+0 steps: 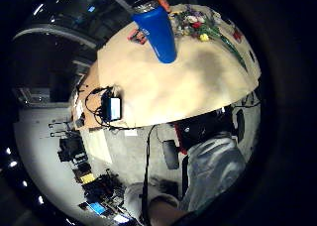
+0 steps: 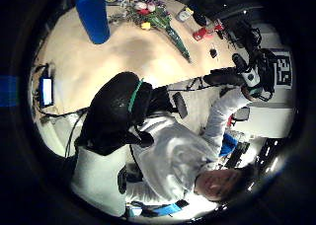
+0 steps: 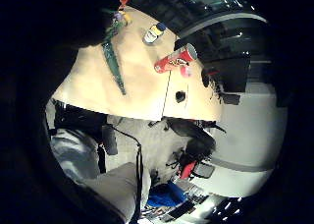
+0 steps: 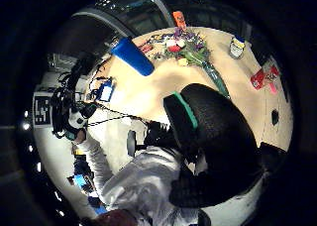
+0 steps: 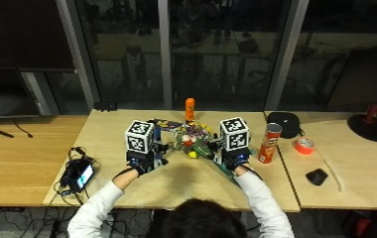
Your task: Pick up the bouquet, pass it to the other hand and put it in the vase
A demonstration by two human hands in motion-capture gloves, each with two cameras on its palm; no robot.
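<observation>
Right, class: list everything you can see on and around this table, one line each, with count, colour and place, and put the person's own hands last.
Bouquet: one, mixed flowers with green stems, lying mid-table between the hands.
Vase: one, blue, upright on the table beside the bouquet.
Orange object: one, upright at the table's far edge.
Crisp can: one, red, standing right of the bouquet.
Tape roll: one, orange-red, on the right-hand table.
Small black object: one, near the tape roll.
Device with lit screen: one, black, at the table's left edge.
Left hand: black glove, above the table.
Right hand: black glove, above the table.
</observation>
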